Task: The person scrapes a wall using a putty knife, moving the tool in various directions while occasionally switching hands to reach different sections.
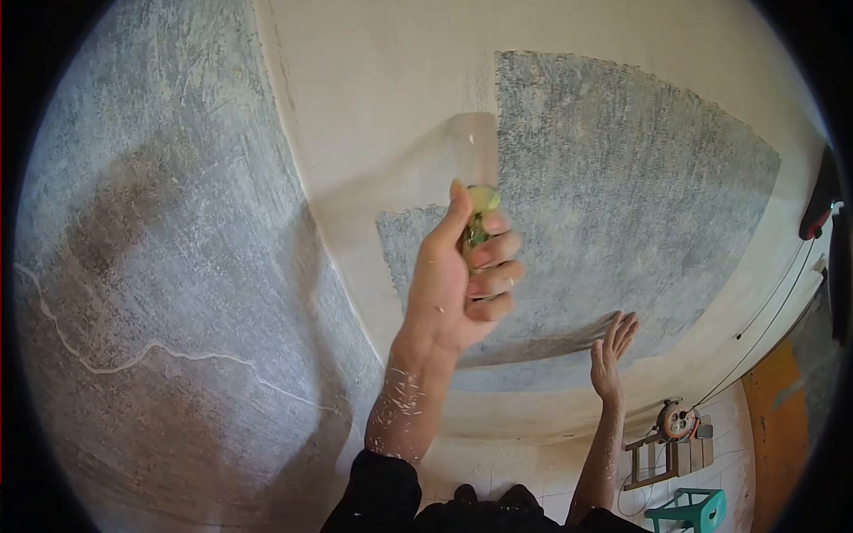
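My left hand (462,280) is raised in front of me and shut on the green handle (480,213) of a wide putty knife. Its flat blade (471,151) lies against the wall at the left edge of a rough grey patch (622,204), where cream putty (382,107) meets bare surface. My forearm is flecked with dried putty. My right hand (611,354) is lower and to the right, fingers spread, palm against the wall at the grey patch's lower edge. It holds nothing.
A large unplastered grey wall (169,266) with a thin white crack fills the left. At the lower right stand an orange cable reel (680,419) on a wooden stool (666,457), a teal plastic stool (695,511) and an orange door (777,426). Cables (773,302) run along the wall.
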`<action>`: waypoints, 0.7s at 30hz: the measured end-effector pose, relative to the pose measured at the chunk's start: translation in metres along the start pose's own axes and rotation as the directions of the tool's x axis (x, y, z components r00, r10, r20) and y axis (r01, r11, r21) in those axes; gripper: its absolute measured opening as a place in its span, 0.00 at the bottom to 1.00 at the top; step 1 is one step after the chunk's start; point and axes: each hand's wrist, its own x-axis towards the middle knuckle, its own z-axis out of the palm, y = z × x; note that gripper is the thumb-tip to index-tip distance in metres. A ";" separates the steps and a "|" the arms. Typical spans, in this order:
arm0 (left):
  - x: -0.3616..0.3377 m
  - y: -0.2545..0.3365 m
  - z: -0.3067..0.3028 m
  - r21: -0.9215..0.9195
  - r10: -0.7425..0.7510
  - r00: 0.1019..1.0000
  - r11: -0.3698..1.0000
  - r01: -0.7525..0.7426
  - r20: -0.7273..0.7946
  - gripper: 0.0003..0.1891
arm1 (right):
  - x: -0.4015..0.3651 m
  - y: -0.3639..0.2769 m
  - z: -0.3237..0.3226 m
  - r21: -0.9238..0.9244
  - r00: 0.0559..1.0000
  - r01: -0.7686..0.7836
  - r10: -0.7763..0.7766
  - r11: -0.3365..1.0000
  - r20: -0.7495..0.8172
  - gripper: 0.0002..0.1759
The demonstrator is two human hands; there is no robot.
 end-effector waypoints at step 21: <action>-0.007 0.014 0.006 0.096 0.015 1.000 0.995 -0.016 0.015 0.23 | -0.013 -0.018 -0.004 0.104 0.997 -0.043 0.035 0.994 0.072 0.42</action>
